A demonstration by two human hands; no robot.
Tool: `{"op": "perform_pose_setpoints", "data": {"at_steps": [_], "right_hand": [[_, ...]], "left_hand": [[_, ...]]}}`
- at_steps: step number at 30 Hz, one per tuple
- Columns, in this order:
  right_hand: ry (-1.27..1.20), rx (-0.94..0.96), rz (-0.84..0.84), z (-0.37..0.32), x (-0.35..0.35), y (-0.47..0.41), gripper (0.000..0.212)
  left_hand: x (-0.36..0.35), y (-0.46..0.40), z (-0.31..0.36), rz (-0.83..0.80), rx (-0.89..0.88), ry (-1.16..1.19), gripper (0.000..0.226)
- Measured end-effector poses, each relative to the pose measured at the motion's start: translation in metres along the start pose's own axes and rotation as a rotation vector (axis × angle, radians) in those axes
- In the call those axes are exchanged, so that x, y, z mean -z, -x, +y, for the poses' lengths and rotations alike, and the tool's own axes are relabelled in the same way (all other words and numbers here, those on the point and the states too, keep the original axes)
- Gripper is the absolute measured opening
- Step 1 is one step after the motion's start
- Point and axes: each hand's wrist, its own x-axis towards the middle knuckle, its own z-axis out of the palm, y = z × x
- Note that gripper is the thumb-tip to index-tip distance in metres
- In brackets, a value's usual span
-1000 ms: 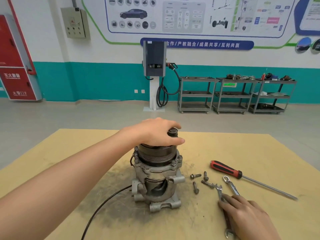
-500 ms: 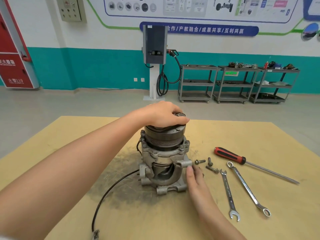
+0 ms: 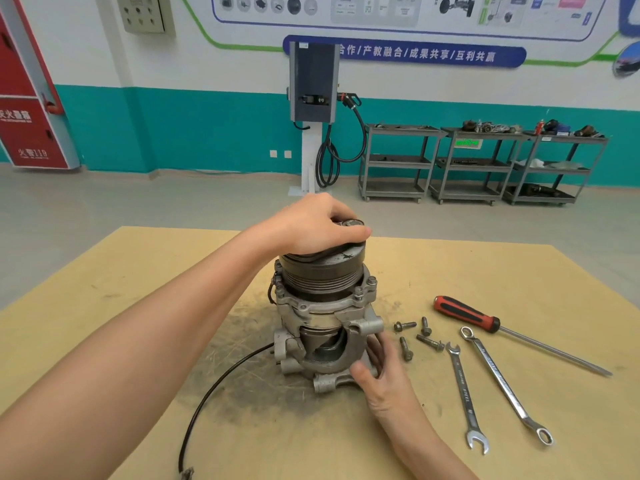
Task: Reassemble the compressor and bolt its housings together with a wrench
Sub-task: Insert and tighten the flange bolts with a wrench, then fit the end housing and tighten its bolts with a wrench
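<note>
Left hand (image 3: 313,225) cupped, palm down — right hand (image 3: 379,370) curled, thumb forward.

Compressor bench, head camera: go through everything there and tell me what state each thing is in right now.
Compressor: upright on the table, housing cut open at the front.
Left hand: gripping the pulley top.
Right hand: gripping the lower housing.
Bolts: four, loose on the table.
Wrenches: two, lying flat, untouched.
Screwdriver: lying flat, untouched.
Cable: trailing loose across the table.
</note>
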Motion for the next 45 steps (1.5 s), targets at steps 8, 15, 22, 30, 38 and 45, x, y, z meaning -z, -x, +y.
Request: {"op": "perform_pose_setpoints", "data": {"at_steps": [8, 15, 22, 30, 38, 45], "right_hand": [[-0.687, -0.35, 0.242, -0.005, -0.019, -0.02, 0.089], [-1.291, -0.396, 0.213, -0.013, -0.044, -0.021, 0.051], [-1.138, -0.325, 0.275, -0.016, -0.09, -0.025, 0.06], [-1.001, -0.271, 0.449, -0.022, -0.099, -0.032, 0.063], [-0.796, -0.185, 0.441, -0.02, -0.108, -0.029, 0.071], [-0.558, -0.116, 0.508, -0.023, -0.109, -0.034, 0.073]], "left_hand": [[0.012, 0.007, -0.027, 0.075, 0.045, 0.181, 0.025], [0.023, 0.024, -0.051, 0.134, 0.059, 0.322, 0.02], [0.033, 0.055, -0.08, 0.227, 0.057, 0.489, 0.028], [0.03, 0.066, -0.094, 0.291, 0.095, 0.537, 0.033], [0.03, 0.091, -0.11, 0.354, 0.374, 0.726, 0.039], [0.018, 0.115, -0.113, 0.558, 0.368, 0.898, 0.027]]}}
